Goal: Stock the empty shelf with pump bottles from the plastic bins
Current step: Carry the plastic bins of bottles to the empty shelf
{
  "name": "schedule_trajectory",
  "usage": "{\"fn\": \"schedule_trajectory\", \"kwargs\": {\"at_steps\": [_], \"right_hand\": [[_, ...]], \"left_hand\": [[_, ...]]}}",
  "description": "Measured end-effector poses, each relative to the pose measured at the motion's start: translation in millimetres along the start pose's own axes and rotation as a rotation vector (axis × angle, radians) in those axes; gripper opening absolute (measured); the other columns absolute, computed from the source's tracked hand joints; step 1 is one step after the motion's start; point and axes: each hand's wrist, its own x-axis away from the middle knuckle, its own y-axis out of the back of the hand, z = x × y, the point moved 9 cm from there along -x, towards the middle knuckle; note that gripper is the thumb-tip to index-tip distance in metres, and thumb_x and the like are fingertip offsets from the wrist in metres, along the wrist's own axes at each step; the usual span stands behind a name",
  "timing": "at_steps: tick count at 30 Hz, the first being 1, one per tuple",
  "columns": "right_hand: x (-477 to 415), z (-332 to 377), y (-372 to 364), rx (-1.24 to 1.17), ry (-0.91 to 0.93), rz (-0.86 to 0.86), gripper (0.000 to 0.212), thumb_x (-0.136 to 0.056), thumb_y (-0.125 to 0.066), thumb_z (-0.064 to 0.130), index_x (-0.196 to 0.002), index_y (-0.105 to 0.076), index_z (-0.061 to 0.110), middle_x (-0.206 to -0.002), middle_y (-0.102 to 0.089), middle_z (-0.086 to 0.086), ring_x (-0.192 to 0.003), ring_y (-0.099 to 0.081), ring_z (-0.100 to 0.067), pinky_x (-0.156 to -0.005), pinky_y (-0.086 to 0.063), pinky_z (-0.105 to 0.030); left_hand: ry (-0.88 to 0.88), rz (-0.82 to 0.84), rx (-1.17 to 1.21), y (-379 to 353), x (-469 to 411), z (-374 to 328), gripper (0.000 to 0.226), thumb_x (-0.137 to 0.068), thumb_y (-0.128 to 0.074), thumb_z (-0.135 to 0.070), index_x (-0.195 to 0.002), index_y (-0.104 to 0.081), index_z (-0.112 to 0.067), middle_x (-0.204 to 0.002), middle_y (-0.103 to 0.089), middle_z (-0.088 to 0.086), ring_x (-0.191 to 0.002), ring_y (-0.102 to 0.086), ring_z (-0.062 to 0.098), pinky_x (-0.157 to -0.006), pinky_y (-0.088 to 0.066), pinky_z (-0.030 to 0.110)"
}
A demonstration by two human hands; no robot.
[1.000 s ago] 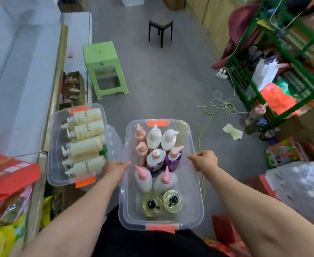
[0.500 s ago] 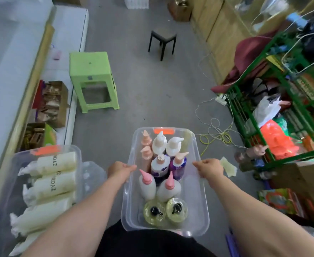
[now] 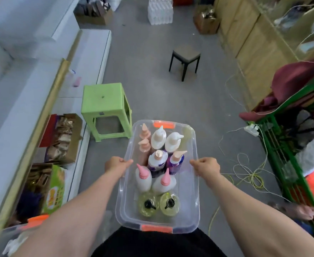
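I carry a clear plastic bin [image 3: 191, 206] with orange latches in front of my waist. My left hand [image 3: 115, 165] grips its left rim and my right hand [image 3: 207, 166] grips its right rim. Inside stand several pump bottles [image 3: 159, 162]: peach ones at the far left, white ones, a purple one, two with pink pumps, and two yellow ones with black pumps nearest me. A second clear bin [image 3: 19, 236] with cream bottles shows only at the bottom left edge. The white shelf [image 3: 13, 101] runs along the left.
A green plastic stool [image 3: 105, 108] stands just ahead on the left, a black stool [image 3: 185, 60] farther down the grey aisle. Cardboard boxes [image 3: 59, 140] of goods sit on the shelf base. Loose cables [image 3: 248, 175] and a green rack [image 3: 291, 164] line the right.
I have moved forward down the aisle with the bin in both hands. The second bin of cream bottles has slid back to the bottom left edge, and the stools appear closer.
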Motion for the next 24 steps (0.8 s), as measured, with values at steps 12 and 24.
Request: {"fn": "schedule_trajectory", "kwargs": {"at_steps": [12, 24], "right_hand": [[-129.9, 264.8, -107.8, 0.277, 0.14, 0.082, 0.044, -0.08, -0.077, 0.033, -0.049, -0.056, 0.011, -0.043, -0.057, -0.002, -0.045, -0.053, -0.016, -0.048, -0.043, -0.025], [-203.0, 440.2, -231.7, 0.265, 0.109, 0.144, 0.034, -0.082, -0.073, 0.03, -0.058, -0.068, 0.007, -0.051, -0.067, -0.006, -0.041, -0.056, -0.011, -0.051, -0.049, -0.02]], "left_hand": [[0.154, 0.011, 0.205, 92.2, -202.4, -38.4, 0.045, -0.082, -0.076, -0.038, -0.055, -0.048, -0.015, -0.053, -0.051, 0.005, -0.052, -0.049, 0.021, -0.055, -0.036, 0.027], [0.149, -0.049, 0.129, 239.6, -377.1, -111.7, 0.046, -0.086, -0.073, -0.038, -0.058, -0.046, -0.015, -0.058, -0.051, 0.007, -0.055, -0.047, 0.019, -0.056, -0.033, 0.028]]}}
